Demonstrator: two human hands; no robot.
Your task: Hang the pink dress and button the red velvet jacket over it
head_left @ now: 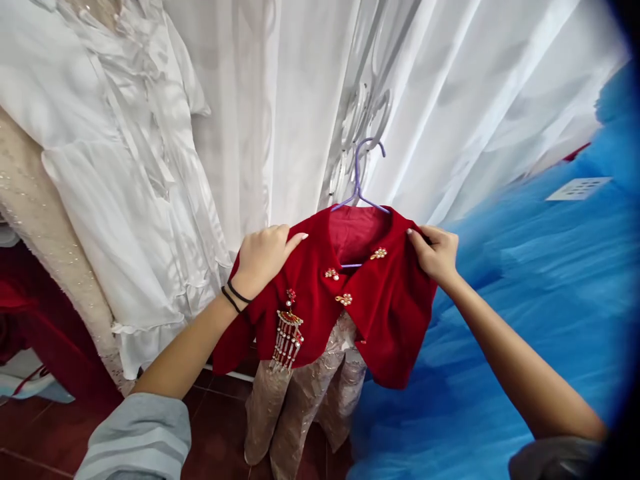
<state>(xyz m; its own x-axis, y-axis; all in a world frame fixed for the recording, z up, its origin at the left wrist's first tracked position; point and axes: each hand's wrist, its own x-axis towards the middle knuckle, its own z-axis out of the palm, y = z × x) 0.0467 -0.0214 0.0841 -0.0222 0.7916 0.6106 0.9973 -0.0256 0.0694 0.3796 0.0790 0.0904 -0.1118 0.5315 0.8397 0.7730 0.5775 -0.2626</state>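
A red velvet jacket (390, 307) on a purple hanger (357, 179), left of blue tulle (540, 267), is gripped at both shoulders by the fingers of left hand (263, 257) and right hand (439, 253); straightening seems under way, level tension likely needed next.

Carrier: purple hanger (357, 177), hook up by the white rings (356, 115), can't tell from here if it's caught on one | On it: red jacket (313, 320), hook standing above its collar | Below: dark red tiled floor (215, 427), pale joints; beige patterned cloth (299, 413) hangs low over it, contact unclear
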